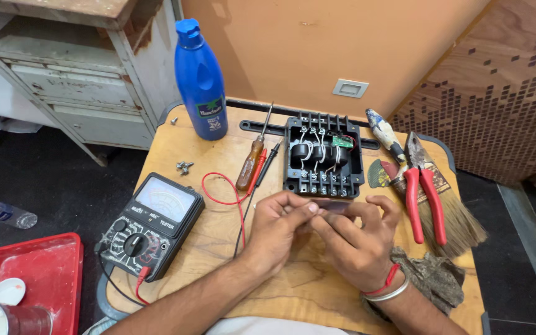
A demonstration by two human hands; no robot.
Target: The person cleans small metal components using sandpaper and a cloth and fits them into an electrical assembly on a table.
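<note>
Dark strip [336, 206] pinched between left hand [278, 226], right hand [355, 242]

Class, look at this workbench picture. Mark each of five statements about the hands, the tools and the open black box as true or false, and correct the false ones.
1. The blue bottle lies on its side. False: it stands upright at the back of the wooden table.
2. The left hand and right hand meet over a small dark piece pinched in their fingers. True.
3. The black box is closed with a lid. False: it is open, showing wires and coils.
4. The red-handled pliers lie on top of a brush. True.
5. The multimeter is right of the hands. False: it sits to their left.
</note>
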